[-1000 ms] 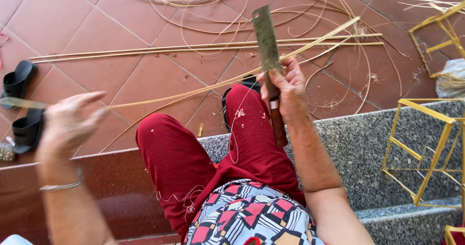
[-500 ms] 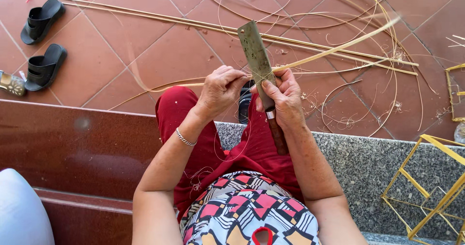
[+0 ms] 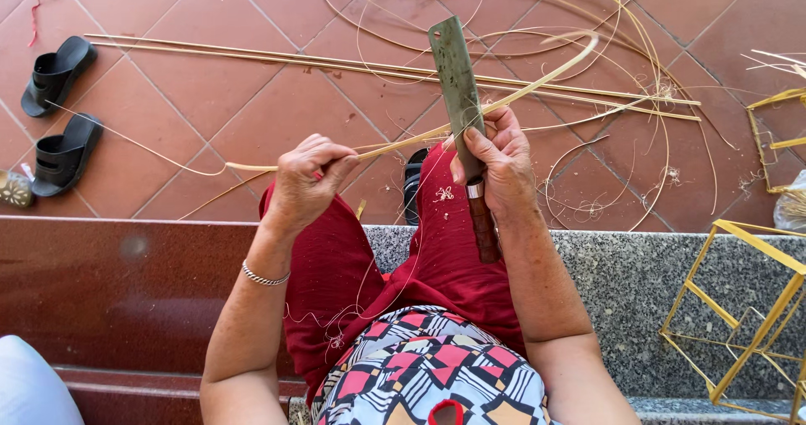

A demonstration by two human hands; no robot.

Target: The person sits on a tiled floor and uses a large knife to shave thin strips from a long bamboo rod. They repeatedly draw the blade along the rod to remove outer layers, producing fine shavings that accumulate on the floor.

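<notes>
My right hand [image 3: 501, 169] grips a flat-bladed knife [image 3: 457, 76] with a brown wooden handle, blade pointing up and away from me. A thin bamboo strip [image 3: 537, 76] passes under the blade and my right thumb, curving up to the right. My left hand [image 3: 308, 181] pinches the same strip on its left part, at about knee height. Both hands hover over my red trousers [image 3: 437, 257]. Fine shavings cling to the trousers.
Long bamboo sticks [image 3: 336, 60] and curled strips lie on the red tile floor. Two black sandals [image 3: 59, 114] sit at the left. Yellow bamboo frames [image 3: 739, 307] rest on the grey granite step [image 3: 621, 291] at the right. A dark red step [image 3: 126, 282] is at the left.
My left hand came in from the far left, met the strip by the knife, then slid left along it. The right hand and knife stayed put; the view shifted.
</notes>
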